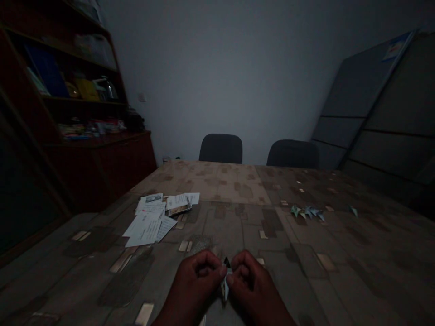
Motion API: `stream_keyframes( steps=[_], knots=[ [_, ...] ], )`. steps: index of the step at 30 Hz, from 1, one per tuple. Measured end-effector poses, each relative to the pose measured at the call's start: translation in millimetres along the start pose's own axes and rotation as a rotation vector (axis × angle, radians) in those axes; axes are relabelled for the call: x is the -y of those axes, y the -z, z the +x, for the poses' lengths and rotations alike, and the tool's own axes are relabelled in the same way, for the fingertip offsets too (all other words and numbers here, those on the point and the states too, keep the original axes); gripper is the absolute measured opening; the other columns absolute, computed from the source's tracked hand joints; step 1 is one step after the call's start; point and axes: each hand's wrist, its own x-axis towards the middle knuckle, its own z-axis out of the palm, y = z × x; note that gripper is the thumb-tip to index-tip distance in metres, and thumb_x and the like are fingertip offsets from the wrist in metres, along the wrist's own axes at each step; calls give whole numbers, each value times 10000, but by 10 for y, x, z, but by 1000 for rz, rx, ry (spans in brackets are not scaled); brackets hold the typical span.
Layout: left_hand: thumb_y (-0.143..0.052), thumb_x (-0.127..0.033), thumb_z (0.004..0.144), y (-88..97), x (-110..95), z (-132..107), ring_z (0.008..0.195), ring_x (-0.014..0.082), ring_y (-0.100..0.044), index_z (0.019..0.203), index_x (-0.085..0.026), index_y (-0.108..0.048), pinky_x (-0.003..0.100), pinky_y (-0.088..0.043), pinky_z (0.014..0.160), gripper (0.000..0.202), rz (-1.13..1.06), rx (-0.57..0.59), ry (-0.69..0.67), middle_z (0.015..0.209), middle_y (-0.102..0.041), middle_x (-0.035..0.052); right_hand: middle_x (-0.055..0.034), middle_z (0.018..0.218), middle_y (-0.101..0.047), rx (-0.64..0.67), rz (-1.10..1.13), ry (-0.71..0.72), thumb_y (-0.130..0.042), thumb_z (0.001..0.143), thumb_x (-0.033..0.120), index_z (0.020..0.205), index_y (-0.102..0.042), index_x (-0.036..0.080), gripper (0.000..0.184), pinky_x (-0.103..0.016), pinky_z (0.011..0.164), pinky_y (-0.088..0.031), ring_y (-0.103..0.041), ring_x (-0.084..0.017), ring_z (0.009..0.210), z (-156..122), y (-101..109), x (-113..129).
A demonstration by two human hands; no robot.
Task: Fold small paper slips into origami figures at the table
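Between my two hands, near the front of the table, is a small folded piece of paper (pixel 224 290), narrow and pointed, with a dark tip at the top and a pale side. My left hand (pixel 200 276) pinches it from the left with thumb and forefinger. From the right, my right hand (pixel 249 278) pinches its other side, the thumb lying against the pale face. Parts of the paper are hidden behind my fingertips. Off to the right lies a row of several small folded paper pieces (pixel 307 212) in pale green and blue, with one more folded piece (pixel 354 210) apart from them.
Loose printed sheets and cards (pixel 147 226) lie spread on the left of the patterned tablecloth (pixel 224 217). Two dark chairs (pixel 220 148) stand at the far edge. A filled shelf cabinet (pixel 102 154) is at the left, and grey panels (pixel 350 90) stand at the right.
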Motion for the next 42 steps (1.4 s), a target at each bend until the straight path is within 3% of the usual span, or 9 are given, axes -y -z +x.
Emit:
stream_keyframes(
  steps=[4,7,10,16,22,27,31,36,42],
  knots=[
    [-717,-264,573,-24,-43,4,435,98,-467,533,-151,-598,216,-326,453,169,2,24,2,450,-542,-34,71,614,-486,-36,51,-11,-663,753,289,872,-511,203,211,-218,532,-331,-454,-119,558,6,-48,-65],
    [-742,-218,539,-17,-27,36,462,101,-495,627,-142,-627,215,-365,473,163,-37,26,-4,495,-569,-38,72,625,-504,-64,-7,27,-637,757,251,932,-520,201,217,-233,564,-371,-490,-127,574,-6,-42,-30],
    [-767,-187,541,6,75,66,468,90,-496,756,-146,-638,195,-363,456,254,-95,41,-30,533,-580,-52,70,621,-513,-69,-108,85,-608,769,240,973,-529,189,225,-245,573,-382,-499,-132,573,-19,-23,14],
    [-800,-258,596,26,247,102,446,101,-520,830,-153,-618,216,-426,425,315,-194,118,4,572,-595,-46,59,637,-528,-48,-155,117,-590,761,209,976,-530,187,224,-263,597,-399,-516,-146,596,-24,-14,15],
    [-790,-154,553,16,68,69,458,90,-527,791,-154,-605,196,-412,460,301,-202,63,-7,528,-576,-73,59,630,-514,-9,-20,49,-593,781,262,949,-532,196,190,-249,579,-365,-483,-140,583,-32,-4,68],
    [-761,-130,575,4,24,23,476,86,-516,763,-174,-578,189,-376,483,266,-148,42,-66,535,-589,-77,37,634,-478,-1,-33,31,-586,793,315,738,-544,187,145,-247,576,-329,-453,-144,609,-10,52,100],
    [-758,-213,633,15,102,30,502,100,-522,752,-167,-605,205,-355,496,199,-116,82,-72,568,-599,-52,35,630,-466,-15,-43,42,-592,799,333,704,-523,187,187,-251,577,-331,-438,-144,608,4,70,102],
    [-771,-301,598,25,186,44,488,110,-471,620,-136,-657,236,-331,500,202,28,138,3,519,-557,-33,27,657,-473,-63,-55,73,-572,828,360,719,-527,189,207,-262,597,-359,-457,-157,643,-4,78,93],
    [-744,-351,570,0,93,25,501,120,-435,539,-155,-625,253,-305,517,231,73,96,36,505,-547,-22,23,662,-497,-29,-99,100,-582,822,334,757,-566,189,160,-260,593,-358,-462,-157,648,-7,93,77]
  ],
)
